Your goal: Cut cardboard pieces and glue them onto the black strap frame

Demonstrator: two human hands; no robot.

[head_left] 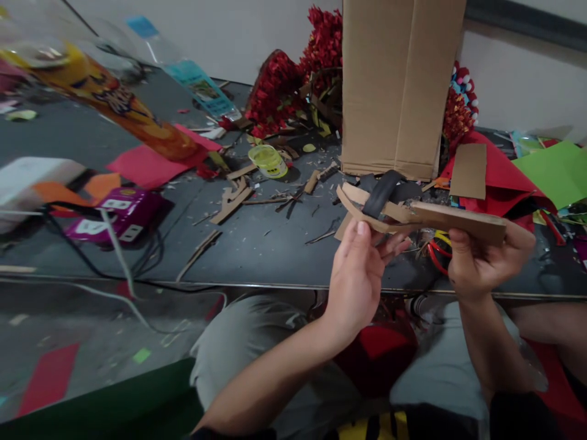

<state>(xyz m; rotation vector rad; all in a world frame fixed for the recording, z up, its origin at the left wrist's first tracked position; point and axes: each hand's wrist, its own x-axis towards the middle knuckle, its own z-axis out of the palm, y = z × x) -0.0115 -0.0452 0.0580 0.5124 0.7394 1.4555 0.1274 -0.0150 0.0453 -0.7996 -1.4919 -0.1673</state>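
Both my hands are on a brown cardboard piece above the table's front edge. My right hand is closed on its broad end, thumb in front and fingers behind. At the narrow, bent end, my left hand holds the strip with its thumb on the near side; some of its fingers are hidden. A black curved band shows by the strip, and I cannot tell whether it is attached. Just behind stands a tall cardboard box. Red-orange loops, perhaps scissor handles, lie below the cardboard piece.
Cardboard scraps litter the dark table. Left are an orange drink bottle, a leaning clear-blue bottle, a yellow tub and a purple box with cables. Red fringed decorations and coloured sheets flank the box.
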